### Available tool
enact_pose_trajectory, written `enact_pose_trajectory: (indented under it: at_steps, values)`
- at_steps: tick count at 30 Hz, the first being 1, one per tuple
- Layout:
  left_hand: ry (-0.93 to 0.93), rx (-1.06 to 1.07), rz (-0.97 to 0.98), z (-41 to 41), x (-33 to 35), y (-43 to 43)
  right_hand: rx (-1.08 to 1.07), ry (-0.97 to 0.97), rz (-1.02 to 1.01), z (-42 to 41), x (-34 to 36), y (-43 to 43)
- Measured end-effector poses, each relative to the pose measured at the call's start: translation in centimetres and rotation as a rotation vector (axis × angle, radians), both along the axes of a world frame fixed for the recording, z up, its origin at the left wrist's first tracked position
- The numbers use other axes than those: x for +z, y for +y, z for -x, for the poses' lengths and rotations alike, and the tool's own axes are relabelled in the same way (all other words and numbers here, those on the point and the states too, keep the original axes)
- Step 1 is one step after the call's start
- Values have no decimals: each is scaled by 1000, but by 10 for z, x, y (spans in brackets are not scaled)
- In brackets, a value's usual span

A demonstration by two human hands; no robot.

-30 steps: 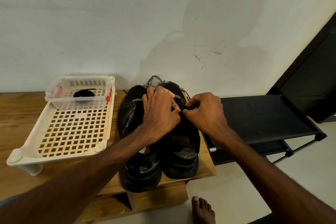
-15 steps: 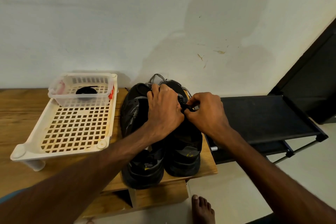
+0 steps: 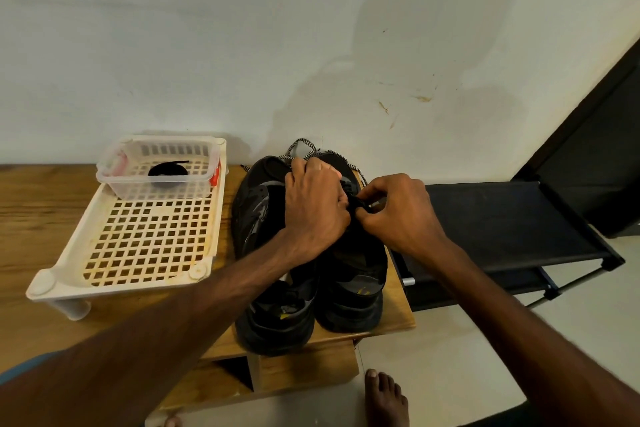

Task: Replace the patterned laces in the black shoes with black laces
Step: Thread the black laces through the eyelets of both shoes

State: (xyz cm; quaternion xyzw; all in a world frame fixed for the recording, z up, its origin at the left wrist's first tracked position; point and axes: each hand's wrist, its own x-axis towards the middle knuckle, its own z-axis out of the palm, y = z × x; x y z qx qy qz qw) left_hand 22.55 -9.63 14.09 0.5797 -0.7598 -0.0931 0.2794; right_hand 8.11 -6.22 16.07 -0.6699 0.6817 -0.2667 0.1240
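In the head view, the glossy black shoes (image 3: 353, 274) are sitting side by side on the wooden table (image 3: 34, 211) while the left hand (image 3: 315, 208) is curling over one, seemingly gripping it, and the right hand (image 3: 394, 215) is pinching a black lace (image 3: 362, 203), with the patterned laces (image 3: 301, 146) trailing behind.

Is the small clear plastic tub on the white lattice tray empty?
No, a coiled black lace lies inside the small clear plastic tub at the far end of the white lattice tray.
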Motion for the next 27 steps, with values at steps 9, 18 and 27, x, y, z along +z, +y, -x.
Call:
enact_pose_trajectory:
  at_steps: [9, 18, 27]
  values:
    - [2, -78, 91, -4, 0, 1, -125, -86, 23, -4, -2, -1]
    - [7, -39, 73, -5, 1, 1, -123, -651, -228, 16, 5, -3]
    - [23, -36, 32, -3, -3, -4, -105, -958, -489, 31, 15, -5]
